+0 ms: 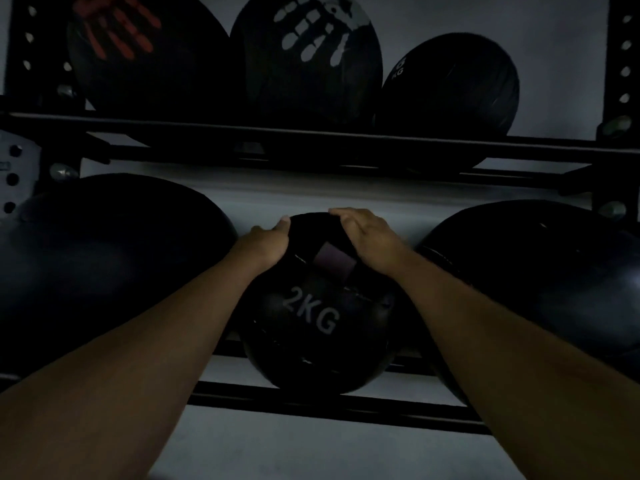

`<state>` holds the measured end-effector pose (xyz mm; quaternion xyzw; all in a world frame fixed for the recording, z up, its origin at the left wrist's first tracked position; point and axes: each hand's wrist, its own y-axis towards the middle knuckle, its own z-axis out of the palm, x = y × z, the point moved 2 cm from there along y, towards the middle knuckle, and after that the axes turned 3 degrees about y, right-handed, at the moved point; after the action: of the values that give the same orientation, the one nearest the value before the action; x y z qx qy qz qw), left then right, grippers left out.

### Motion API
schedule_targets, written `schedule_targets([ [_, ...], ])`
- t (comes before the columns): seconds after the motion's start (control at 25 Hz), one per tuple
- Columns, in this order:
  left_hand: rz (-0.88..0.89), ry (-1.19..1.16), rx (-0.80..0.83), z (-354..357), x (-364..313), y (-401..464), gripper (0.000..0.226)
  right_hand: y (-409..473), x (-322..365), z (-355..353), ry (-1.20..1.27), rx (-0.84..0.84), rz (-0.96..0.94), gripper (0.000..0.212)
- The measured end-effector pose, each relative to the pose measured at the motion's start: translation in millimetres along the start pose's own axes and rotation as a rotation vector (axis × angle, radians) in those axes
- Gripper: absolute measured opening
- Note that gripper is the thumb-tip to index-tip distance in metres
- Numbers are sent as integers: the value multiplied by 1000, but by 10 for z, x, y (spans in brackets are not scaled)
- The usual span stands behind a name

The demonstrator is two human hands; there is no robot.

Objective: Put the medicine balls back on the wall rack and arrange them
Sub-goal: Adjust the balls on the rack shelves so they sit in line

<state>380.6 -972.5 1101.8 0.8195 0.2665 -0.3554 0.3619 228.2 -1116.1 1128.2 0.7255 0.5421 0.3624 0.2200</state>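
Observation:
A small black medicine ball marked 2KG (313, 327) rests on the lower rails of the black wall rack (311, 407), in the middle. My left hand (266, 242) grips its upper left side and my right hand (367, 240) lies over its upper right. A large black ball (104, 258) sits on the same rails to the left, and another large black ball (540, 289) to the right. The scene is dim.
The upper rails (311, 140) carry three balls: one with a red handprint (138, 53), one with a white handprint (308, 57), and a smaller black ball (453, 88). Perforated black uprights (623, 64) flank the rack against a pale wall.

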Motion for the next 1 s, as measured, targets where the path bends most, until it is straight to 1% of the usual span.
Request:
schedule_targets([
  [0.04, -7, -1, -43, 24, 42, -111, 95, 127, -35, -56, 7, 73, 1, 48],
  [0.08, 0, -22, -105, 72, 92, -234, 96, 214, -64, -73, 11, 109, 5, 48],
  [0.12, 63, -53, -165, 153, 153, -364, 95, 258, -80, -56, 7, 126, 20, 48],
  [0.16, 174, -32, -219, 256, 193, -494, 91, 284, -77, -39, -15, 125, 12, 48],
  [0.2, 311, 39, -229, 339, 262, -607, 91, 277, -67, -37, 17, 67, 17, 46],
  [0.24, 443, 109, -214, 395, 377, -718, 97, 234, -67, -44, 122, -58, 44, 44],
  [0.28, 511, 151, -201, 433, 463, -754, 105, 152, -71, -67, 222, -229, 84, 41],
  [0.32, 528, 162, -207, 456, 506, -743, 110, 11, -72, -76, 337, -410, 121, 38],
  [0.36, 531, 142, -231, 462, 517, -711, 111, -204, -51, -37, 430, -540, 125, 37],
  [0.4, 535, 121, -268, 466, 499, -692, 110, -460, -25, 55, 450, -593, 107, 37],
  [0.44, 548, 118, -321, 472, 480, -676, 109, -719, 21, 205, 378, -575, 81, 41],
  [0.52, 580, 145, -406, 479, 470, -656, 107, -1060, 73, 473, 75, -481, 23, 53],
  [0.6, 537, 169, -428, 436, 396, -598, 106, -902, 106, 406, -36, -449, -1, 58],
  [0.64, 477, 162, -411, 389, 286, -528, 104, -705, 106, 298, -67, -424, 15, 58],
  [0.68, 390, 138, -375, 340, 148, -424, 101, -458, 81, 181, -76, -353, 45, 56],
  [0.76, 162, 47, -231, 260, -131, -214, 102, 27, 26, -54, 49, -108, 144, 50],
  [0.8, 83, 39, -171, 249, -203, -157, 105, 187, 2, -105, 92, 24, 201, 48],
  [0.84, 55, 69, -155, 255, -231, -146, 105, 288, -41, -88, 114, 88, 251, 45],
  [0.88, 118, 116, -198, 272, -192, -194, 100, 323, -67, -52, 151, 71, 282, 42],
  [0.92, 273, 160, -277, 314, -104, -324, 91, 314, -65, -35, 129, 28, 279, 39],
  [0.96, 456, 203, -338, 372, 6, -479, 84, 278, -70, -29, 146, -70, 279, 38],
  [1.0, 576, 230, -354, 417, 96, -592, 79, 219, -71, -39, 211, -191, 273, 37],
])
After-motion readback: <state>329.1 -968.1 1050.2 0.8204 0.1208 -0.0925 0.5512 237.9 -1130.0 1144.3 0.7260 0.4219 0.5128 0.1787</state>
